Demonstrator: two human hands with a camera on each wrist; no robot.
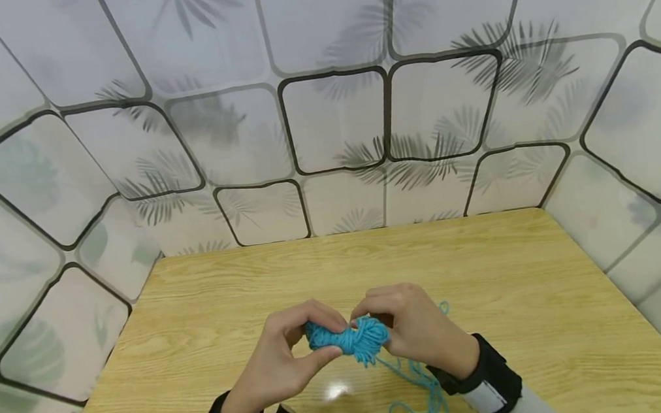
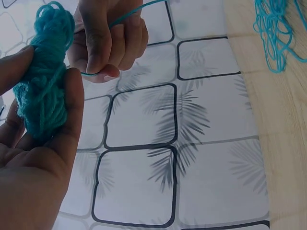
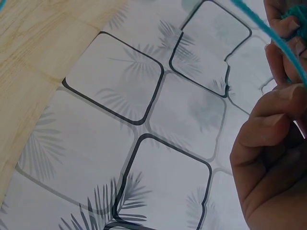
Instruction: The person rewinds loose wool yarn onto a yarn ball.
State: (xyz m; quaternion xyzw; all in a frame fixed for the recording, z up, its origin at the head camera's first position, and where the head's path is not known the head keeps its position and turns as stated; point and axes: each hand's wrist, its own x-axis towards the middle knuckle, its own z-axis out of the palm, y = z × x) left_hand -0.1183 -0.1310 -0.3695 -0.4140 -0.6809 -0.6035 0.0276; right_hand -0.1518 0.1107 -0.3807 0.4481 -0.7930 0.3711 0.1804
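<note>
A bundle of blue yarn (image 1: 348,341) is wound tight round its middle, with loops fanning out at its right end. My left hand (image 1: 287,351) grips the bundle between thumb and fingers, above the table. Close beside its looped end, my right hand (image 1: 414,324) pinches a single strand of yarn (image 2: 136,10) between thumb and forefinger. In the left wrist view the yarn bundle (image 2: 45,76) stands upright in the left hand, the right hand (image 2: 108,40) just beyond it. The right wrist view shows the strand (image 3: 271,31) running to the right hand's (image 3: 268,153) fingertips.
Loose blue yarn (image 1: 432,394) trails in loops on the wooden table (image 1: 254,279), below the right hand. Pale wall panels (image 1: 335,121) with leaf prints stand behind the table and at both sides. Black straps (image 1: 478,377) circle both wrists.
</note>
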